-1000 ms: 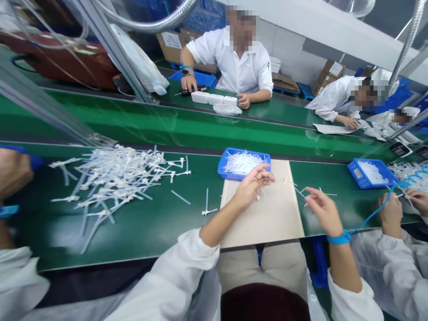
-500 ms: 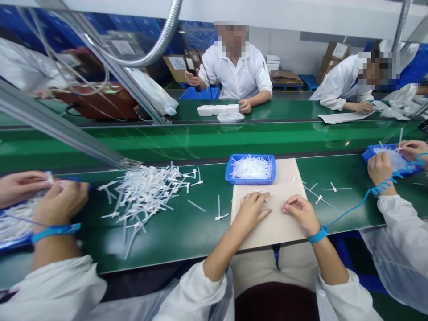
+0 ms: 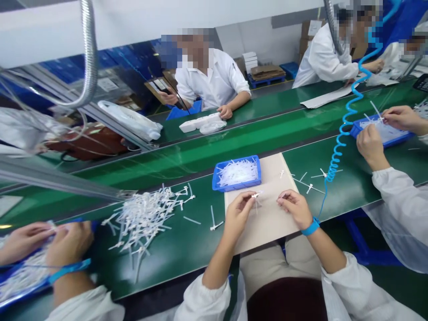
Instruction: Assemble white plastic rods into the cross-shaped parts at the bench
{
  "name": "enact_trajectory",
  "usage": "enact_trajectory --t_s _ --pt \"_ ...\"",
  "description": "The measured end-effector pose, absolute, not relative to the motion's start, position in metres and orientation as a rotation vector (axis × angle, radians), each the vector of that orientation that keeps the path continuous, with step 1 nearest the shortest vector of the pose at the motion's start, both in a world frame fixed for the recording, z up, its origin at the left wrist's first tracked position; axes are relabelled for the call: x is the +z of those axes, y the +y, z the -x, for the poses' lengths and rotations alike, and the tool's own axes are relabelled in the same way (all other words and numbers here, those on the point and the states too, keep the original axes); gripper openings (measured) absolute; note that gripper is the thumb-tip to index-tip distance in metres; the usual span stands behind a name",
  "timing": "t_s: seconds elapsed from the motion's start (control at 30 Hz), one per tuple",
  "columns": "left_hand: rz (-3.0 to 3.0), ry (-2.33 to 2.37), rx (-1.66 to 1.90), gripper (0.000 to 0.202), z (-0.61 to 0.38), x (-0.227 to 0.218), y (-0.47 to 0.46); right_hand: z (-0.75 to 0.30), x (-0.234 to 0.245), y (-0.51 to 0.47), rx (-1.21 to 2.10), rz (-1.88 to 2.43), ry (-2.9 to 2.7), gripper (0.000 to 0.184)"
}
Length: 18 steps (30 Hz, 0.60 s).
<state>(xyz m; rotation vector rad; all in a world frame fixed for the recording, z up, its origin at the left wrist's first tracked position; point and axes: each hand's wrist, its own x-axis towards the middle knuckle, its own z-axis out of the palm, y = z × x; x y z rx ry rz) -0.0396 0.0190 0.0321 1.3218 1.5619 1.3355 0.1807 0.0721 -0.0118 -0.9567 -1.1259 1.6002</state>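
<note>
My left hand (image 3: 239, 211) pinches a small white plastic fitting (image 3: 256, 195) between thumb and fingertips, above a beige board (image 3: 254, 232). To the right of it, my right hand (image 3: 296, 207) has thumb and fingertips pressed together; whatever they hold, if anything, is too small to make out. A blue wristband (image 3: 310, 226) with a coiled cord circles my right wrist. Behind my hands, a blue tray (image 3: 217, 183) full of short translucent strips rests partly on the board. Another white fitting (image 3: 281, 174) lies on the board's far right part.
A heap of white fittings with translucent strips (image 3: 143, 223) lies left on the green bench (image 3: 187, 249). Loose pieces (image 3: 310, 187) lie right of the board. Co-workers' hands (image 3: 68, 245) work at the left, others (image 3: 371, 145) over a blue tray (image 3: 394, 141) at the right.
My left hand has lifted off the board and now holds a white fitting. My right hand stays pinched nearby. The view has tilted and shifted.
</note>
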Motion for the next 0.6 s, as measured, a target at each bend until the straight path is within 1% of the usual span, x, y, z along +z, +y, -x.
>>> enact_trajectory --t_s 0.1,0.2,0.27,0.43,0.47,0.57,0.6 --pt "-1.114 1.451 1.351 0.023 0.022 0.031 0.011 -0.181 -0.011 0.071 1.608 0.987 -1.125 0.036" --pt "-0.978 1.346 1.332 0.025 0.007 0.020 0.006 -0.180 -0.011 0.071 1.613 0.972 -1.124 0.041" --pt "-0.902 1.294 1.316 0.028 0.000 0.010 0.005 -0.179 -0.012 0.070 1.618 0.935 -1.109 0.041" --pt "-0.784 1.227 1.294 0.037 -0.006 -0.009 0.007 -0.179 -0.013 0.069 1.603 0.912 -1.211 0.022" --pt "-0.758 1.202 1.307 0.040 -0.006 -0.010 0.007 -0.179 -0.013 0.069 1.601 0.909 -1.242 0.021" --pt "-0.736 1.116 1.296 0.059 -0.006 -0.008 0.006 -0.180 -0.012 0.068 1.595 0.887 -1.334 0.019" --pt "-0.757 1.105 1.275 0.059 -0.006 -0.006 0.006 -0.180 -0.012 0.068 1.593 0.875 -1.362 0.019"
